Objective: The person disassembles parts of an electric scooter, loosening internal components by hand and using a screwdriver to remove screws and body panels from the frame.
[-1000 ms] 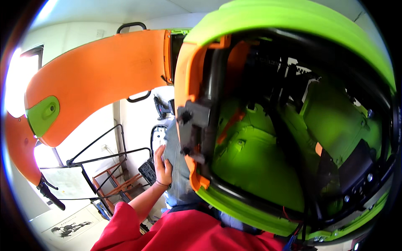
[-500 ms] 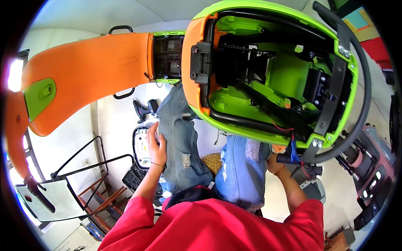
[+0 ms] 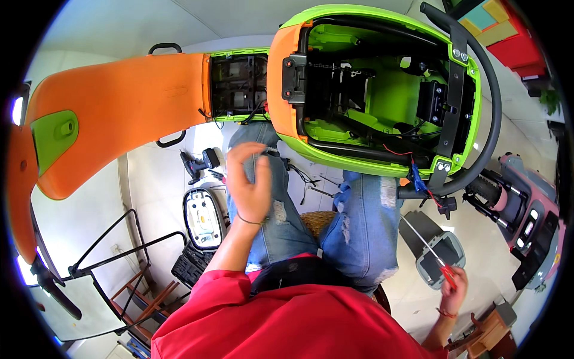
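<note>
My right hand [image 3: 454,290], out to the right, grips a long screwdriver [image 3: 447,274] by its red handle, its thin shaft slanting up and left. Over my left thigh hovers my left hand [image 3: 250,188], fingers loosely bent and apart, nothing in it. Ahead of me an open green and orange body shell [image 3: 341,160] shows black frame tubes and wiring inside. A curved black tube [image 3: 495,113] runs around its right end, with a blue-wrapped wire bundle [image 3: 417,175] hanging near. To its left extends a long orange panel [image 3: 131,90].
A cordless drill [image 3: 200,164] and a black-rimmed white cover [image 3: 205,220] lie on the floor at left, near a black metal frame [image 3: 149,242]. A grey bin-like part [image 3: 445,254] is at right, beside a pink and grey scooter-like vehicle [image 3: 529,209].
My left hand has risen from beside my left leg to above the thigh. My right hand has moved from near my right knee out to the right, where the screwdriver now shows.
</note>
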Tool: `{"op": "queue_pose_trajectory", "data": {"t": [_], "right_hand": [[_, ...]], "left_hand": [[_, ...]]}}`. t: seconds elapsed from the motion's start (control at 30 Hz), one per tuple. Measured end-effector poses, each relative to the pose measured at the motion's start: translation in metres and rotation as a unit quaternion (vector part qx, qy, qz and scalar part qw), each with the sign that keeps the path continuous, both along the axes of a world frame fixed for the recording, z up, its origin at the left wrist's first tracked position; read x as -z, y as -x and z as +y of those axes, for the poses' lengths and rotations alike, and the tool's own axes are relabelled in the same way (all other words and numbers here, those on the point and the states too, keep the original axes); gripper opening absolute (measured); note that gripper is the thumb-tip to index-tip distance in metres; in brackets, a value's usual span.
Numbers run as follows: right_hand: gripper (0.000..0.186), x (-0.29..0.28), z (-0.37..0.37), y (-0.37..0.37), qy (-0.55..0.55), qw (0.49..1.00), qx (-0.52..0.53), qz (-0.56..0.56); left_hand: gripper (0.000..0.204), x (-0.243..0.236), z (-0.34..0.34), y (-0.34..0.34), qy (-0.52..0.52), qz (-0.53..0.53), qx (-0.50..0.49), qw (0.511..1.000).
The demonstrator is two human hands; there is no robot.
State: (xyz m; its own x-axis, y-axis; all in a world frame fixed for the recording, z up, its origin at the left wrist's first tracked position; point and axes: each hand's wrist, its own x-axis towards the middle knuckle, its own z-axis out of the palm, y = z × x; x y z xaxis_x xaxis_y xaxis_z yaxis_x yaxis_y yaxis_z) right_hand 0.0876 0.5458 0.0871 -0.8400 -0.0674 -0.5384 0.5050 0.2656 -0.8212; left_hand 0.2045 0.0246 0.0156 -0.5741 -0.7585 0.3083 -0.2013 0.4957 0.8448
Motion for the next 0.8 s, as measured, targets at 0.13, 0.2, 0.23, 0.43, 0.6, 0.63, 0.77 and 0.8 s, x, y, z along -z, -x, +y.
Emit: {"op": "queue_pose_trajectory", "data": {"t": [0.13, 0.2, 0.23, 0.43, 0.6, 0.63, 0.77, 0.8], "right_hand": [[0.041, -0.072, 0.004, 0.008, 0.167, 0.981, 0.024, 0.092], [0.04, -0.105, -0.03, 0.018, 0.203, 0.972, -0.003, 0.118], [0.042, -0.098, -0.033, 0.026, 0.22, 0.968, -0.021, 0.12], [0.057, -0.096, -0.122, 0.059, 0.034, 0.979, -0.121, 0.163], [0.058, -0.1, -0.184, 0.082, -0.004, 0.973, -0.204, 0.111], [0.057, -0.102, -0.194, 0.085, -0.015, 0.971, -0.214, 0.107], [0.05, -0.111, -0.234, 0.101, -0.096, 0.946, -0.281, 0.126], [0.049, -0.111, -0.242, 0.105, -0.106, 0.935, -0.31, 0.136]], "left_hand": [[0.033, -0.052, 0.021, 0.044, 0.25, 0.032, 0.23, 0.94], [0.038, -0.046, 0.033, 0.074, 0.216, 0.032, 0.265, 0.939], [0.038, -0.047, 0.041, 0.077, 0.231, 0.024, 0.268, 0.935], [0.035, -0.034, 0.048, 0.07, 0.269, -0.049, 0.262, 0.926], [0.035, -0.03, 0.058, 0.07, 0.239, -0.057, 0.23, 0.942], [0.035, -0.031, 0.058, 0.069, 0.237, -0.057, 0.232, 0.942], [0.036, -0.032, 0.062, 0.066, 0.218, -0.072, 0.225, 0.947], [0.036, -0.031, 0.061, 0.065, 0.217, -0.071, 0.223, 0.948]]}}
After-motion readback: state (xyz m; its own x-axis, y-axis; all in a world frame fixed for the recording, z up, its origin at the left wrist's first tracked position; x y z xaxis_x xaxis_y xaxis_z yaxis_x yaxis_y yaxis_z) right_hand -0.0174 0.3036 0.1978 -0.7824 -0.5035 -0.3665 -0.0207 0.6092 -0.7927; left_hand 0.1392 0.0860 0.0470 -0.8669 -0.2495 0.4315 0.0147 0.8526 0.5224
